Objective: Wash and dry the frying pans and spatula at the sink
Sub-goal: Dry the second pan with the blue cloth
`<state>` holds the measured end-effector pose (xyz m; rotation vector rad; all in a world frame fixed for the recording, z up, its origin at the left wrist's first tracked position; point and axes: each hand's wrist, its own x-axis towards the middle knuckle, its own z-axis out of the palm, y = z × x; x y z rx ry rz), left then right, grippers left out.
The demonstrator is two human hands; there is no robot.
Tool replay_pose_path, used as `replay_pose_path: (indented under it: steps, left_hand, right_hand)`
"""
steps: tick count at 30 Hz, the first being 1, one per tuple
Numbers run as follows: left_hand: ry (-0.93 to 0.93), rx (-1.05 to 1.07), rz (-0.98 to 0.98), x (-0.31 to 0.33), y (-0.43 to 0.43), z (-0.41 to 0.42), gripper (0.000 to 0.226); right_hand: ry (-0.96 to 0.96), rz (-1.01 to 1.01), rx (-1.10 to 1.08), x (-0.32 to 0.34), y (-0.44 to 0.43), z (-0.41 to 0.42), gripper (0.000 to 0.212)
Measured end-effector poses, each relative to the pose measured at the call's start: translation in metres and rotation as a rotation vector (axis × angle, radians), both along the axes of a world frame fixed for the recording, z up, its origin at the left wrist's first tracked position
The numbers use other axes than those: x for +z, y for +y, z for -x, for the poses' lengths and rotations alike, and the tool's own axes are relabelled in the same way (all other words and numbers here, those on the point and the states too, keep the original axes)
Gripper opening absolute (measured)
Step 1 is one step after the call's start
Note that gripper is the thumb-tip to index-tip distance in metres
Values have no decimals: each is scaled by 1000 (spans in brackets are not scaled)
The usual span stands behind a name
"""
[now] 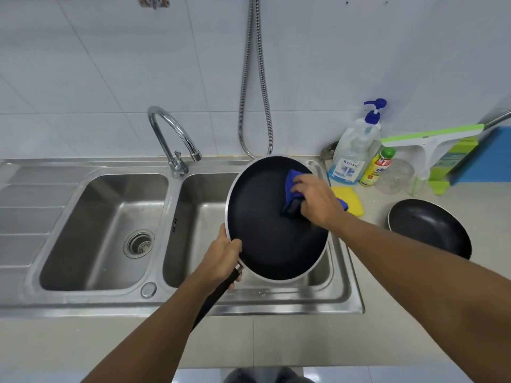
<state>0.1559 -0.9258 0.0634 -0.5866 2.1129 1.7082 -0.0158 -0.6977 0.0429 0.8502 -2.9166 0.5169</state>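
Observation:
A large black frying pan (265, 233) with a silver rim is held tilted above the right basin of the steel double sink (276, 299). My left hand (221, 258) grips the pan where its black handle meets the rim. My right hand (315, 199) holds a blue cloth (291, 189) against the pan's inner surface near its upper right. A second, smaller black pan (430, 226) lies on the counter to the right. No spatula is in view.
A curved chrome tap (172, 134) stands between the basins; the left basin (105, 230) holds only its drain. A yellow sponge (349, 199), a soap pump bottle (356, 150), a small yellow bottle (377, 167), a clear glass (396, 176) and a green squeegee (431, 139) crowd the back right counter.

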Motion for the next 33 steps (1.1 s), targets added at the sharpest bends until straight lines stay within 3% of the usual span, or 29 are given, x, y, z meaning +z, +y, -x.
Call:
replay_pose_path:
  steps: [3,5,8,10,14,19,21,23,30,33]
  left_hand:
    - [7,18,-2,2,9,9,29]
    - [25,34,-18,1,10,19,27]
    - [-6,121,-71,-4,7,30,35]
    - [-32,191,-103,-9,4,30,37]
    - [-44,215,-99,-17,10,16,40]
    - [-76,286,-149,-29,37,5,41]
    - [-90,327,-186,-32,49,3,46]
    - [-92,366,-221,-34,60,2,49]
    - [-45,431,-347,-22,92,-8,54]
    - [-49,430,-407,-11,109,-14,50]
  right_hand:
    - [-89,188,9,15,-38,-11,64]
    - [-116,268,164,9,-54,-30,75]
    - [-229,208,389,-13,-45,-66,80]
    - [-317,96,388,-21,-18,-76,73]
    - [-292,-193,140,-21,41,-68,54]
    - [-217,-275,-379,-22,94,-70,38]
    - [-281,-416,-453,-33,109,-81,43]
    - [-429,-459,-426,-51,122,-95,63]
    - [-590,-287,-377,-57,143,-86,71]
    - [-396,221,-535,-33,127,-100,59]
